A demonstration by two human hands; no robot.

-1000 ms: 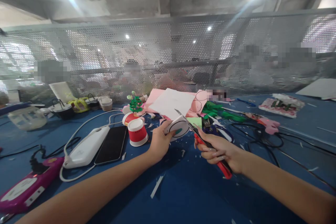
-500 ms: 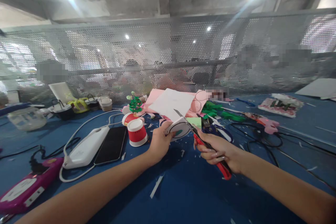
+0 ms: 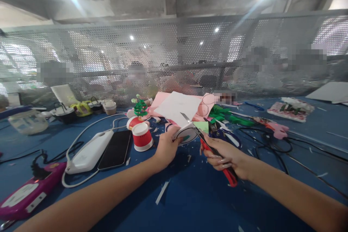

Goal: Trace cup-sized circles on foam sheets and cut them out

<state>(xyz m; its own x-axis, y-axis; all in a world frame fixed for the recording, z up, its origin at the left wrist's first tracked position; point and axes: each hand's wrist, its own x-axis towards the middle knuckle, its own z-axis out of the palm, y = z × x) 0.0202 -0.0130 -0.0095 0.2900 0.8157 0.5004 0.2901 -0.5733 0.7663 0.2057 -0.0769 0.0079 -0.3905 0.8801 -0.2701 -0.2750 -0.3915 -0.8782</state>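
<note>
My left hand (image 3: 167,146) pinches a white paper piece (image 3: 191,135) with a dark curved outline on it. A teal patch shows beside the thumb. Wrapped around a red and black utility knife (image 3: 230,177), my right hand (image 3: 221,154) points its metal blade up and to the left. The blade meets or overlaps the paper's upper right edge; whether it is cutting in cannot be told. Behind both hands lies a blank white sheet (image 3: 176,106) over pink paper (image 3: 160,100). A red and white paper cup (image 3: 142,137) stands upside down left of my left hand.
On the left lie a black phone (image 3: 114,150), a white power bank (image 3: 89,152) with a cable, and a purple power strip (image 3: 32,190). Green strips (image 3: 236,119), a pink glue gun (image 3: 278,129) and black cords are on the right. Paper scraps dot the blue table (image 3: 190,203).
The paper in my left hand has shifted and tilted slightly, and the knife's handle end has moved slightly left. Both hands keep their holds.
</note>
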